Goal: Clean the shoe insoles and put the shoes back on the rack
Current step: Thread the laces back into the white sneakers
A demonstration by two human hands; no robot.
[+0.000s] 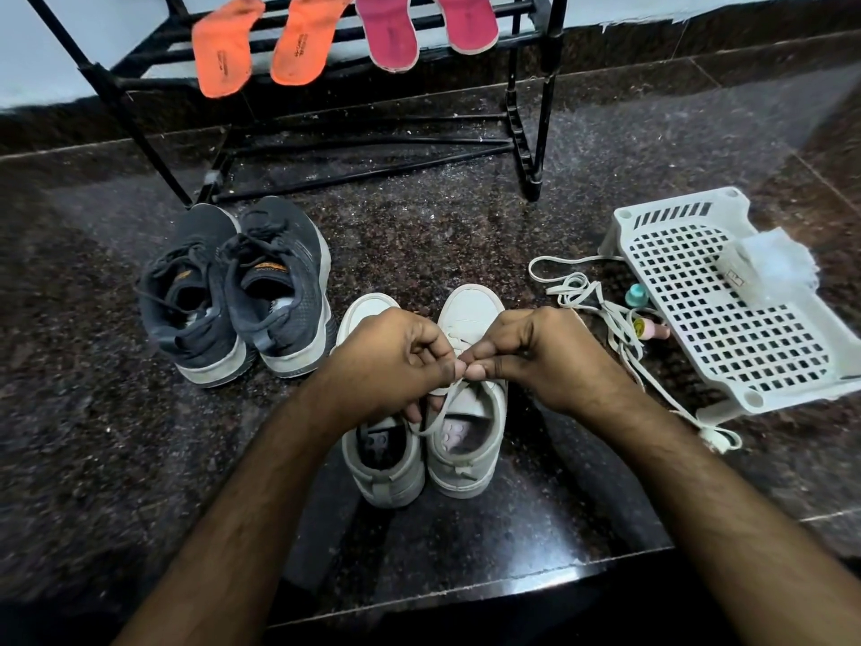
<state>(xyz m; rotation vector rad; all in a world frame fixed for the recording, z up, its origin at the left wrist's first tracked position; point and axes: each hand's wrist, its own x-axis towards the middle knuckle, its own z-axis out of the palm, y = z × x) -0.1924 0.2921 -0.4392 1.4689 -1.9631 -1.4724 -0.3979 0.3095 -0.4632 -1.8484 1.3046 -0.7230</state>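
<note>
On a dark speckled floor [419, 235], the left hand [396, 361] and right hand [536, 352] are meeting thumb to thumb, both pinching a white lace [440, 403] above a pair of white shoes [466, 463]. Grey sneakers [233, 296] are standing just to their left. Orange insoles [223, 49] and pink insoles [391, 35] are lying on the black rack [522, 132] behind. A white basket [727, 310] is lying at right, with a loose lace [605, 310] beside it.

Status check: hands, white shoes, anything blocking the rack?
Left hand and right hand pinch flat white lace over right white leather sneaker. Insoles on black metal rack. Grey mesh trainers stand before it.
</note>
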